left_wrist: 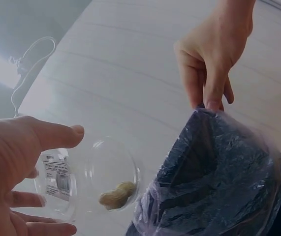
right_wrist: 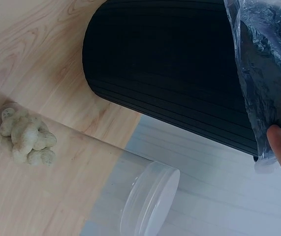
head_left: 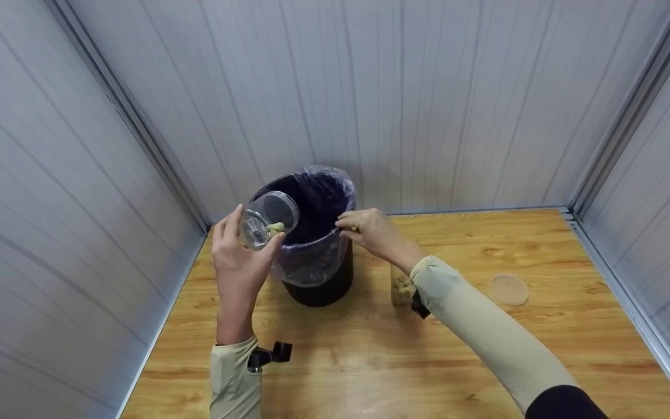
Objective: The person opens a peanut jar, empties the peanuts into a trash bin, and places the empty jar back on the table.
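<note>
My left hand (head_left: 241,267) grips a clear plastic jar (head_left: 257,205) from its base end, thumb on one side and fingers on the other. The jar tips over the left rim of a black trash bin (head_left: 319,294), its mouth toward the inside. A peanut (left_wrist: 117,195) lies in the jar near its mouth, and a barcode label (left_wrist: 56,179) shows at its base. Across the bin, my right hand (head_left: 374,233) pinches the bin's right rim together with the thin plastic bag (left_wrist: 219,162) lining it. The bag is folded over the rim.
A second clear jar (right_wrist: 152,199) stands on the wood-look floor right of the bin, with several peanuts (right_wrist: 27,137) at its bottom; my right forearm partly covers it in the head view. A round translucent lid (head_left: 509,290) lies farther right. Pale panel walls (head_left: 428,105) enclose the space.
</note>
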Demonstrator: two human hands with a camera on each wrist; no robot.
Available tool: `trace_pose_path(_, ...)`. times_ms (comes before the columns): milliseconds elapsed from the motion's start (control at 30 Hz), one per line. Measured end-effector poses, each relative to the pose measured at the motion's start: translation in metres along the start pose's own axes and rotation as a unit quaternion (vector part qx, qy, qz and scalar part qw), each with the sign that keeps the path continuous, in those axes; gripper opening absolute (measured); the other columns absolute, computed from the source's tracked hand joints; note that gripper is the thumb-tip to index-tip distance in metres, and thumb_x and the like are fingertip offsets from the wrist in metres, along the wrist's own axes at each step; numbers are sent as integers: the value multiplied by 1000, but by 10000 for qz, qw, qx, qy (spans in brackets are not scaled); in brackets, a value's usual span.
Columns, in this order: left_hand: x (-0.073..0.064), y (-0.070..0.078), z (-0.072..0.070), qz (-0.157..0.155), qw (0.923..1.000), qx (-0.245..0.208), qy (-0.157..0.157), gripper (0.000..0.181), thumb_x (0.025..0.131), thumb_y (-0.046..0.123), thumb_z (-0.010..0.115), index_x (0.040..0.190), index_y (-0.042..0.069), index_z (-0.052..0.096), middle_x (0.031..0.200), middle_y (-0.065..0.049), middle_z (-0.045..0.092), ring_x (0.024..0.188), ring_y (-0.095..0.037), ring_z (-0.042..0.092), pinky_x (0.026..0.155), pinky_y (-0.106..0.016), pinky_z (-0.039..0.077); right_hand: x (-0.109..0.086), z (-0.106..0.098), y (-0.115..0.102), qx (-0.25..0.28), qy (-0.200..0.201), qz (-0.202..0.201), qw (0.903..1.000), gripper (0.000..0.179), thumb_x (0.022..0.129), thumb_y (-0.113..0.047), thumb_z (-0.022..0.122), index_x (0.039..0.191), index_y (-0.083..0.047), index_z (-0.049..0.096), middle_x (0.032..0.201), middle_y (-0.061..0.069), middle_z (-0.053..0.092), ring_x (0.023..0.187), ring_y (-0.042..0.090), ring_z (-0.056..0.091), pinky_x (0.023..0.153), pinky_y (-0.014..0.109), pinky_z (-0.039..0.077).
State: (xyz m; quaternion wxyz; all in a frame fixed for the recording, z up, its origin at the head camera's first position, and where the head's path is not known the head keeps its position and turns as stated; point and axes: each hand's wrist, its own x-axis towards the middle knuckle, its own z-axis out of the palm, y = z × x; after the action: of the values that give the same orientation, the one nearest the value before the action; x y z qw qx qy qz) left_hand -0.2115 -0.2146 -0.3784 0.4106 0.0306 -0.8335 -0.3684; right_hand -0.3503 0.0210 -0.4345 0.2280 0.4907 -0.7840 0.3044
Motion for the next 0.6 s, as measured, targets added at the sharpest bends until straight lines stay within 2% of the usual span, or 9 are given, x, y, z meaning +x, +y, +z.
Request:
trace_pose_path(200,7,4,-4,-52,9985,196,-511,83,65,28,91,136,5,54,127,-17,53,117,-32,50,99,-43,44,-2,0,-2,-53,9,-25,10000,19,86,-7,74,104,-1,75,107,15,70,100,27,67,88,33,54)
trace_pose_path(600,16,8,-12,30,9930,534,-1053,82,66,27,90,136,4,54,127,-19,52,116,-36,51,97,-48,45,-4,2,-5,-7,81,42,10000,20,86,-9,73,105,-1,75,108,15,70,102,27,66,90,33,53)
